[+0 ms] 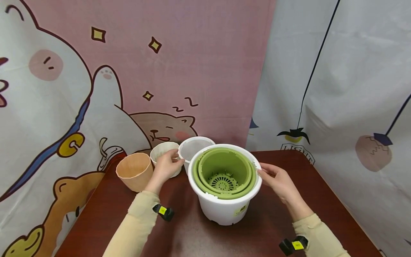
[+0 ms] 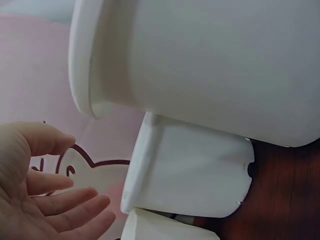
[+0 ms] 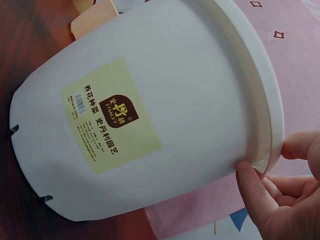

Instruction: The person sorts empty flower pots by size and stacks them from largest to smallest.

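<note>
A large white flowerpot [image 1: 221, 211] stands in front of me, with two green pots [image 1: 224, 162] nested inside; the inner one has a slotted base. My right hand [image 1: 278, 180] pinches the white pot's rim on its right side, thumb and fingertips at the lip in the right wrist view. A label [image 3: 112, 117] is on that pot's wall. My left hand [image 1: 167, 167] is off the large pot's left side, fingers loosely spread and holding nothing in the left wrist view. Behind it are a smaller white pot [image 2: 195, 167] and a cream pot [image 2: 165, 227].
At the left of the row sits a peach-coloured pot [image 1: 135, 175] with a wavy rim. All the pots are on a dark red-brown table [image 1: 179, 228]. A printed cartoon curtain [image 1: 208, 64] hangs right behind the table's far edge.
</note>
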Demonstrator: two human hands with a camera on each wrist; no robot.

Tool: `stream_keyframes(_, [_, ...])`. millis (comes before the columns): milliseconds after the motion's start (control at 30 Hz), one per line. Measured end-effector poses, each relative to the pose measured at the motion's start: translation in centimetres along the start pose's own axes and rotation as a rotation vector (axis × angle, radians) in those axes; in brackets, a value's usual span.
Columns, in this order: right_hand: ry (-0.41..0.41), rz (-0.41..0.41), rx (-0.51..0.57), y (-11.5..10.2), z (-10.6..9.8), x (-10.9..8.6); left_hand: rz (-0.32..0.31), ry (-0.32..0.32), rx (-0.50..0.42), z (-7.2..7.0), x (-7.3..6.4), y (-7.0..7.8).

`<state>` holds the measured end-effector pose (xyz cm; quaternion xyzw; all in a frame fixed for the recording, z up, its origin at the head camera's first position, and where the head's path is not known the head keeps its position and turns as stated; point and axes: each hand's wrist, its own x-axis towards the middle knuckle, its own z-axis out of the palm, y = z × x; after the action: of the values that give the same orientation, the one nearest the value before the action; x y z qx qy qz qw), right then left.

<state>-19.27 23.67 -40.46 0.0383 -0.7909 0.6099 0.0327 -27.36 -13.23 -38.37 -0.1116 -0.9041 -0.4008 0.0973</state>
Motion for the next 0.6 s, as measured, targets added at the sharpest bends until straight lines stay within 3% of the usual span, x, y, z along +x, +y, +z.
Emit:
stream_keyframes(400, [0.002, -0.004, 0.0, 0.1, 0.0, 0.0, -0.08, 0.015, -0.041, 1.4, 1.4, -1.7])
stream_keyframes(600, [0.002, -0.001, -0.012, 0.1, 0.0, 0.0, -0.181, -0.008, -0.175, 2.0, 1.7, -2.4])
